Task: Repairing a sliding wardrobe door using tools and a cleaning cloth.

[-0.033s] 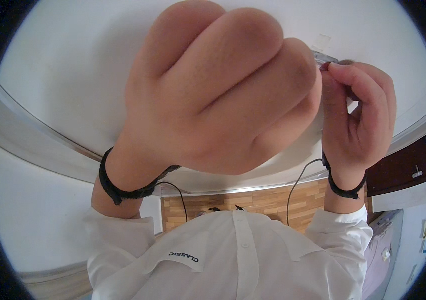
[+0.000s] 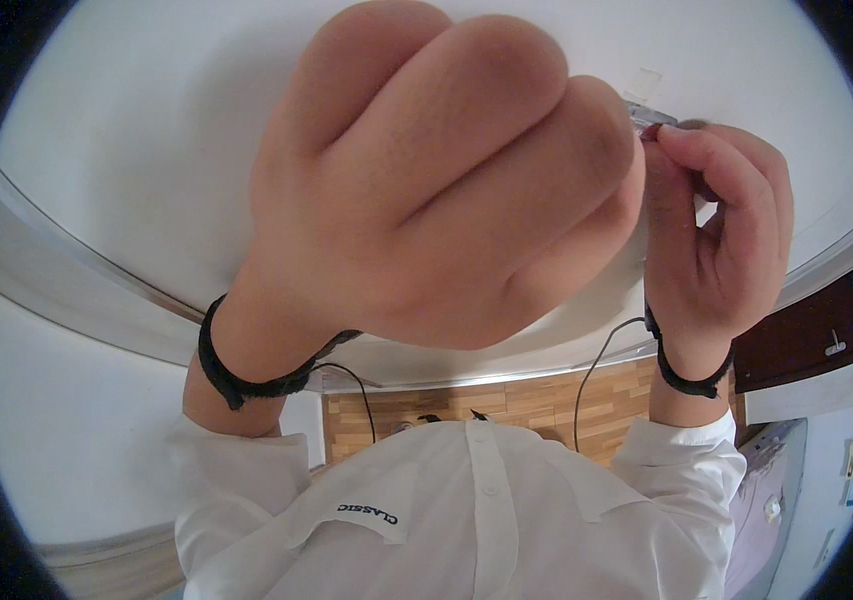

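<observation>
Close to the camera, my left hand (image 2: 436, 190) is closed with its fingers curled; its back hides whatever is in it. To its right, my right hand (image 2: 721, 215) is closed too, with the thumb and fingertips pinched together. At those fingertips a small grey, partly shiny piece (image 2: 652, 115) shows against a white surface (image 2: 166, 180). My left hand covers part of that piece, and I cannot make out its kind or whether the fingers grip it. Each wrist wears a black band.
A faint see-through strip (image 2: 643, 82) is on the white surface above the grey piece. Thin black cables (image 2: 586, 375) run from my wrists down toward the wooden floor (image 2: 536, 400). A dark red-brown cabinet (image 2: 816, 335) stands at the right, near a pinkish cloth (image 2: 761, 495).
</observation>
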Motion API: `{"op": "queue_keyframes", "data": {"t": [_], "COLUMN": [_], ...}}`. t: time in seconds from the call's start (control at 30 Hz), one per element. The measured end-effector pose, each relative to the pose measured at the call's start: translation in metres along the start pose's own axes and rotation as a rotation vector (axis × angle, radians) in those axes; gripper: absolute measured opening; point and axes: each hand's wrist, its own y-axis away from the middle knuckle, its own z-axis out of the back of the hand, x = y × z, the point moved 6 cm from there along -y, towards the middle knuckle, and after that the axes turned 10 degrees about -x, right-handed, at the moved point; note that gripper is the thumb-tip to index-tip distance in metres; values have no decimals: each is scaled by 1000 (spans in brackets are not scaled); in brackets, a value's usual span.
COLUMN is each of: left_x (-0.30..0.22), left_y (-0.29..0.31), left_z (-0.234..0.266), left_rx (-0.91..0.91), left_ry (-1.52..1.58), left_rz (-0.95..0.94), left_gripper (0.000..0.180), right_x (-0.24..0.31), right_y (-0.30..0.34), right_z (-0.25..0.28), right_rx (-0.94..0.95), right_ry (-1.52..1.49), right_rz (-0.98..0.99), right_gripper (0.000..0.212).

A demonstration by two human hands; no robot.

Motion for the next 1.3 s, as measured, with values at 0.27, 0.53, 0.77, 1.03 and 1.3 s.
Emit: {"op": "queue_keyframes", "data": {"t": [0.27,0.53,0.77,1.03,1.3], "left_x": [-1,0,0,-2,0], "left_y": [1,-4,0,-6,-8], "left_z": [5,3,-1,-1,-2], "left_rx": [-3,100,42,33,-42], "left_ry": [7,34,28,20,-5], "left_rz": [22,52,1,32,-38], "left_gripper": [36,36,36,37,36], "right_x": [4,-1,-3,-3,-4], "right_y": [1,-3,-2,-4,-9], "right_z": [-1,1,2,5,7], "right_rx": [2,16,10,16,28], "right_ry": [-10,-39,-34,-62,-69], "right_rz": [-12,-40,-48,-41,-75], "right_gripper": [19,19,20,22,20]}}
